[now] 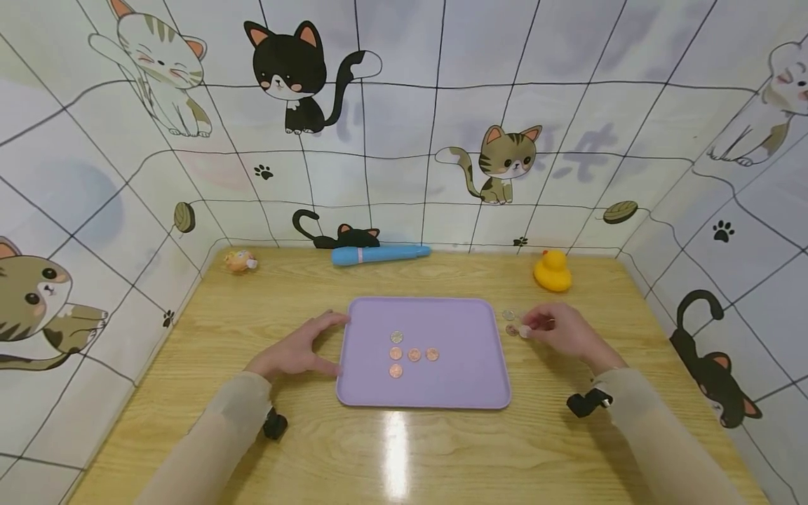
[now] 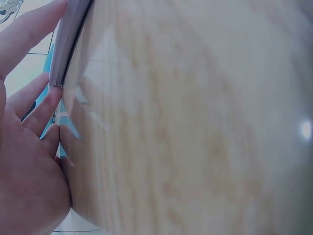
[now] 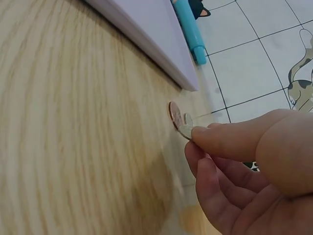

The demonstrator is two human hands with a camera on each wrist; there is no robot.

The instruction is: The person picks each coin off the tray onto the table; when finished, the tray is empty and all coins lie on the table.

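Note:
On the table lies a lilac tray [image 1: 461, 379] with several copper coins [image 1: 414, 355] and one dull silvery coin [image 1: 396, 337] in a cross-like group on it. My left hand [image 1: 301, 347] rests at the tray's left edge, thumb and fingers spread apart along the rim. To the right of the tray, my right hand [image 1: 560, 332] pinches a silver coin [image 3: 185, 131] between thumb and forefinger. Right beside that coin lie a copper coin [image 3: 174, 115] and another silver coin [image 1: 508, 315], both on the wood.
A blue pen-like stick [image 1: 379, 254] with a pink band lies at the back wall. A yellow rubber duck [image 1: 553, 272] sits at the back right, a small orange figure [image 1: 240, 261] at the back left. Cat-printed sheeting [image 1: 404, 175] walls the wooden table [image 1: 315, 449] on three sides.

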